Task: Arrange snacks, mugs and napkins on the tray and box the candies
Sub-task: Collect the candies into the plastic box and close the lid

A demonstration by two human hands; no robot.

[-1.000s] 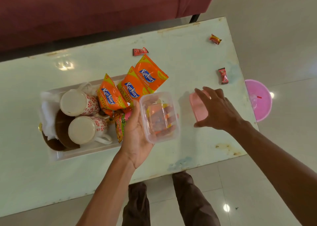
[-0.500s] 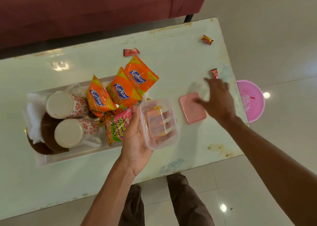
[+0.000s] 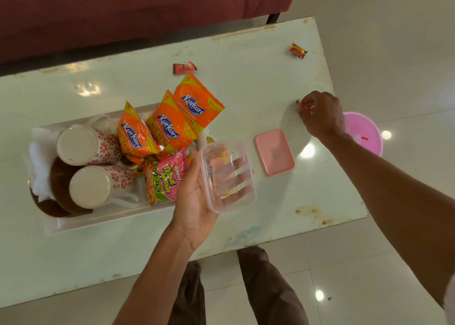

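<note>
My left hand [image 3: 194,196] holds a clear plastic box [image 3: 227,175] above the table, open side up, with a few candies inside. Its pink lid [image 3: 274,151] lies flat on the table just to the right. My right hand [image 3: 320,114] is at the table's right edge, fingers pinched on a red wrapped candy [image 3: 304,105]. Two more candies lie loose: one red [image 3: 184,67] behind the snacks, one orange-red [image 3: 298,50] at the far right corner. The white tray [image 3: 98,220] carries two patterned mugs [image 3: 86,144], white napkins [image 3: 40,162], orange snack packets [image 3: 172,125] and a pink packet [image 3: 163,176].
A brown round object [image 3: 59,196] sits in the tray under the mugs. A pink bowl [image 3: 363,133] stands on the floor beyond the table's right edge. A dark red sofa [image 3: 123,9] runs along the far side. My legs are under the near edge.
My right hand let go of the pink lid, leaving it on the table, moved right and farther away, and closed on the red candy near the right edge. The left hand keeps holding the box.
</note>
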